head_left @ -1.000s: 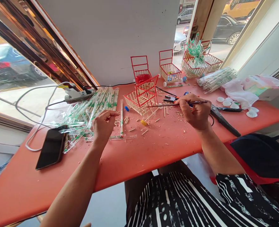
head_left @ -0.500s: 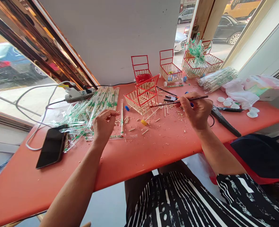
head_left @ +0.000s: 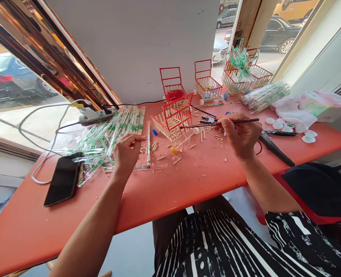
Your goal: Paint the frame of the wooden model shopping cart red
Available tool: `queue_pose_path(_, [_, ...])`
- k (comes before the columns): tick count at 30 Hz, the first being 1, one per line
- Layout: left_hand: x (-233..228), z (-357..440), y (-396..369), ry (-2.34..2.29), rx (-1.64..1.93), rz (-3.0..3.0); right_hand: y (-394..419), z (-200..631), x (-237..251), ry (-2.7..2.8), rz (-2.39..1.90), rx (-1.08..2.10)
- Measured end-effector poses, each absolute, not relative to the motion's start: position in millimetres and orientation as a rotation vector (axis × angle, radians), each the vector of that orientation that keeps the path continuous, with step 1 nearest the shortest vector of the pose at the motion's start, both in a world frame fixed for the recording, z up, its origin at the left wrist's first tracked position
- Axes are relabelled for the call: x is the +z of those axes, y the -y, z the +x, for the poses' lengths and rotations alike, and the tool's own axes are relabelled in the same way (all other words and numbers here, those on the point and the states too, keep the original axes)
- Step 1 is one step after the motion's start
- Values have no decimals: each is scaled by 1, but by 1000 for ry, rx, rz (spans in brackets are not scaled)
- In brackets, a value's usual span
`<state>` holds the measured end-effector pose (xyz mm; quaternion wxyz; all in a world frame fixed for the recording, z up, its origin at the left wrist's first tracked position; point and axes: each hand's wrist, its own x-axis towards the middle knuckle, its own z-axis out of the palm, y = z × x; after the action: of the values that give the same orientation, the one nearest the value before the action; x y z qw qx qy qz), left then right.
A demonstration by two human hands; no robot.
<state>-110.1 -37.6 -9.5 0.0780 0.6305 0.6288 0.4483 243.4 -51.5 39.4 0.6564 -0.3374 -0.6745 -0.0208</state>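
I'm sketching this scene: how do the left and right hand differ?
The right hand holds a thin dark stick; nothing is visible in the left hand. The left hand is left of the nearest slatted cart, beside wrapped sticks; the right hand is to that cart's right. Both are bare, with fingers bent.

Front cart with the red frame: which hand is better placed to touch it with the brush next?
Right, I'd say: the right hand holds the brush, its tip appearing at the front cart. The left hand is near the wrapped chopsticks, with nothing clearly held.
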Motion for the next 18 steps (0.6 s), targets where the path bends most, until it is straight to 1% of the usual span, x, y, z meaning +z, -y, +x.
queue_pose_path(5, [-9,-109,38,-1883,1336,1878,49,246,38,1439,-740,-30])
queue_pose_path(11, [-8,-109,38,-1866,1350,1887,51,247,42,1677,-781,-91])
queue_pose_path(18, [-7,-108,39,-1892,1324,1878,53,248,42,1618,-773,-137])
